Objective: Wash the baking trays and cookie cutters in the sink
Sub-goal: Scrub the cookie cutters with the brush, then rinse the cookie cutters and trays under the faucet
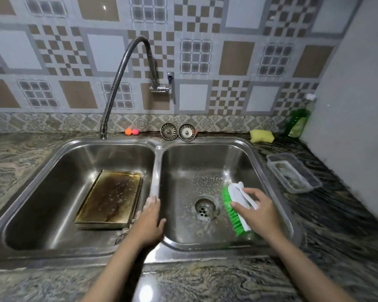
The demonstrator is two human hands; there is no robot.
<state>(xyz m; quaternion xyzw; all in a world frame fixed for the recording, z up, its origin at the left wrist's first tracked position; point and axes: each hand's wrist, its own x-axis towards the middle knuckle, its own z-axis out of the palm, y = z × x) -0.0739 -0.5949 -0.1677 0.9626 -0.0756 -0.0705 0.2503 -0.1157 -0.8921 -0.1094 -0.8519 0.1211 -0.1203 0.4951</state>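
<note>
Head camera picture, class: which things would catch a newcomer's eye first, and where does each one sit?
Most striking is the bright green and white scrub brush, gripped by the right hand over the right basin, near its drain. Next comes the stained, browned baking tray lying in the left basin, flecked with suds. The left hand rests on the sink's divider between the basins, beside the tray.

Your single head-worn wide-angle camera looks forward and steeply down from close above the double-bowl sink, taking in both forearms at the bottom edge and the tiled wall bowed across the top.
</note>
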